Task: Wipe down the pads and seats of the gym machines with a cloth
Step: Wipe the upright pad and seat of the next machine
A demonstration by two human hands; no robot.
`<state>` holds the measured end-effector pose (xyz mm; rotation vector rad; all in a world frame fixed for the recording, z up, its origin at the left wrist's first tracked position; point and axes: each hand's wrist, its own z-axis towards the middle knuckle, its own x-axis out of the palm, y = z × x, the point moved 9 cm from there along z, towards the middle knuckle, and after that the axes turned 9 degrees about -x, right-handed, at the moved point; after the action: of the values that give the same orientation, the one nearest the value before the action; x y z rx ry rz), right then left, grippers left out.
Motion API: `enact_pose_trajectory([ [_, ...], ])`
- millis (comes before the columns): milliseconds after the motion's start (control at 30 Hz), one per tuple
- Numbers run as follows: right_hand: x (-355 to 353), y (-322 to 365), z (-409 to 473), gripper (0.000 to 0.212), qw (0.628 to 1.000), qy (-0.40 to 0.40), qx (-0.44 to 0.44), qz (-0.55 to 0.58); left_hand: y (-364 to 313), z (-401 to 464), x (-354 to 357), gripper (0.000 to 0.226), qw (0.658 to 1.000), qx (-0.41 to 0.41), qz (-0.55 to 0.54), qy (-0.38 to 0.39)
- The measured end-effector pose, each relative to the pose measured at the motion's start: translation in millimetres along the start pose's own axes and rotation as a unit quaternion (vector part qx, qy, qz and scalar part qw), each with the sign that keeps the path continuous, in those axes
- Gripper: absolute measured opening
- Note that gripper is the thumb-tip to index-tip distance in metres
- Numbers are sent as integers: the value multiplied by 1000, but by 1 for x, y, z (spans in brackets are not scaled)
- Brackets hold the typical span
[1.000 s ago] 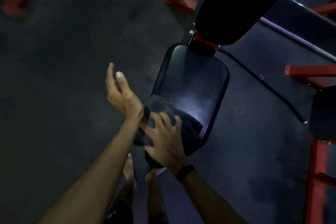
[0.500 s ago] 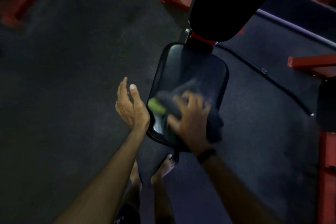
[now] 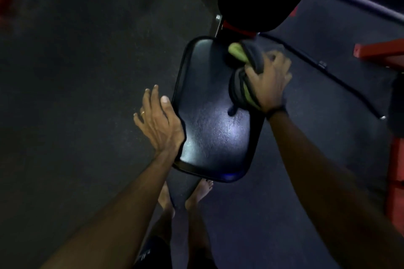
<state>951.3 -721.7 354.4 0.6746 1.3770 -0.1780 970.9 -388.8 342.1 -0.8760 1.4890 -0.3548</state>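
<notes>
Dark rubber floor [image 3: 76, 72] surrounds the seat [image 3: 209, 120]. My right hand [image 3: 270, 81] has its grip curled around the bunched cloth [image 3: 240, 74], pressing it on the seat's far right corner. My left hand [image 3: 159, 122], fingers spread, steadies the seat's left edge. I should press flat and overlap strokes toward the near edge.

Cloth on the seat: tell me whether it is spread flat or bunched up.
Bunched up. The cloth lies in thick dark and green folds under the right hand, on the seat.
</notes>
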Motion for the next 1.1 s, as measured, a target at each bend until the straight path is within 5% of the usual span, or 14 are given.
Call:
enact_pose_trajectory([
  [167,-15,19,-171,59,994,-5,-40,103,1,2,2,62,1000,-26,-11,12],
  [300,2,107,-244,60,982,58,-177,-21,1,4,4,53,991,-20,-119,50],
  [400,17,157,-225,55,971,73,-221,-52,42,18,5,42,920,-176,-343,65],
  [500,24,189,-175,54,965,98,-243,-22,101,43,-19,38,868,-301,-396,9],
  [633,30,160,-45,54,986,68,-147,-44,89,56,-50,46,938,-161,-298,81],
  [733,11,72,5,55,997,41,-24,-66,47,42,-60,56,954,-53,-254,152],
  [833,-29,3,-65,68,988,-3,148,-36,34,36,-63,58,950,-9,-260,171],
  [900,-34,27,-146,64,981,-9,189,-33,38,31,-58,60,950,-23,-262,166],
  [1033,16,173,-158,52,987,67,-139,-49,32,20,-41,65,946,-38,-261,190],
  [1100,26,176,-95,56,981,80,-161,-75,28,21,-42,64,947,-23,-257,189],
])
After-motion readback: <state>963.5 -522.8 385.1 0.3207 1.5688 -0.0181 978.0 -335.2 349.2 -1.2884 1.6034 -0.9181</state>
